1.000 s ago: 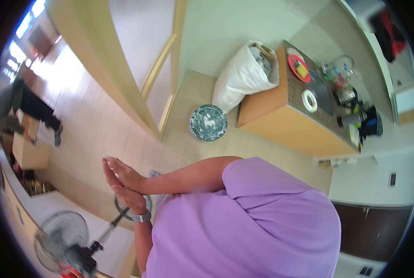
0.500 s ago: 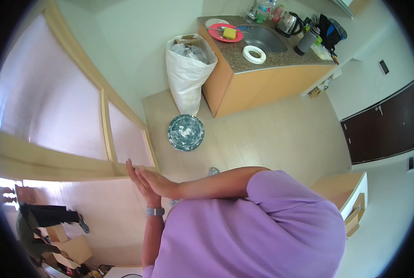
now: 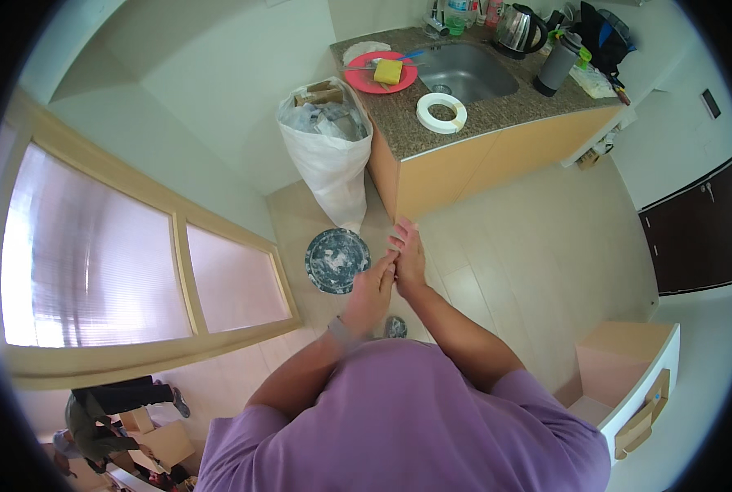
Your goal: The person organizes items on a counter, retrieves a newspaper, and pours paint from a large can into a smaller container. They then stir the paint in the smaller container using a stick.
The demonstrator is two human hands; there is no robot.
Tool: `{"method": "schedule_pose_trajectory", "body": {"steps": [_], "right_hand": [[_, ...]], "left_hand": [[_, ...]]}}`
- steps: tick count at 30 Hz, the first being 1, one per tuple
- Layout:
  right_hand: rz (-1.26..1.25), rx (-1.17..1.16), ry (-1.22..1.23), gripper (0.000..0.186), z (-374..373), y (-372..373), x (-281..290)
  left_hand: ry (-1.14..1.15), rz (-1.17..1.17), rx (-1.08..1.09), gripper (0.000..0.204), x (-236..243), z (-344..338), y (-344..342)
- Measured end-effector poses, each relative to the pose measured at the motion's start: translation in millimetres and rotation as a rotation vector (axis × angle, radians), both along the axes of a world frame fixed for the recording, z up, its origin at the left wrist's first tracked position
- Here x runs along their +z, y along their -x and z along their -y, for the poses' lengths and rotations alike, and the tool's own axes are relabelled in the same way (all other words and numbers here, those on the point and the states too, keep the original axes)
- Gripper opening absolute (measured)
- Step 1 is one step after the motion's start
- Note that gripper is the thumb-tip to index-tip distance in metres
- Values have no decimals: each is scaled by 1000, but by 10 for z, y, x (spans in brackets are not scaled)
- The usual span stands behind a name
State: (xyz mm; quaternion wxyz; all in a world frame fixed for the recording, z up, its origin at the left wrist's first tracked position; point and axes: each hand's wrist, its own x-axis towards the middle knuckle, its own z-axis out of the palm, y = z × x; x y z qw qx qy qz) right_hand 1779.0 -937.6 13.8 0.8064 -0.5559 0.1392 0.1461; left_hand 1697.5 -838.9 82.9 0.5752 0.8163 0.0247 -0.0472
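While a round, mottled dark lid (image 3: 336, 261) lies on pale floor tiles (image 3: 497, 246), left hand (image 3: 372, 289) and right hand (image 3: 408, 258) press together, flat, each grip empty.

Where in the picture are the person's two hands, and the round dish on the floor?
Left hand (image 3: 372, 289), head view, on the back of the hand.
Right hand (image 3: 408, 258), head view, on the back of the hand.
Dish (image 3: 333, 261), head view, on its speckled middle.
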Motion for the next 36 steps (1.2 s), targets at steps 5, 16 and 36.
{"method": "schedule_pose_trajectory", "body": {"steps": [5,16,36], "right_hand": [[-72,324,297,55,1004,-50,-1102],[-1095,186,963,59,3476,2534,-1792],[-1361,-1832,-102,39,-2161,3999,-1350]], "left_hand": [[353,-244,183,29,-308,-799,-1389],[-390,250,166,51,-1857,-2267,-4360],[-588,-760,-1384,56,-2899,1481,-2757]]}}
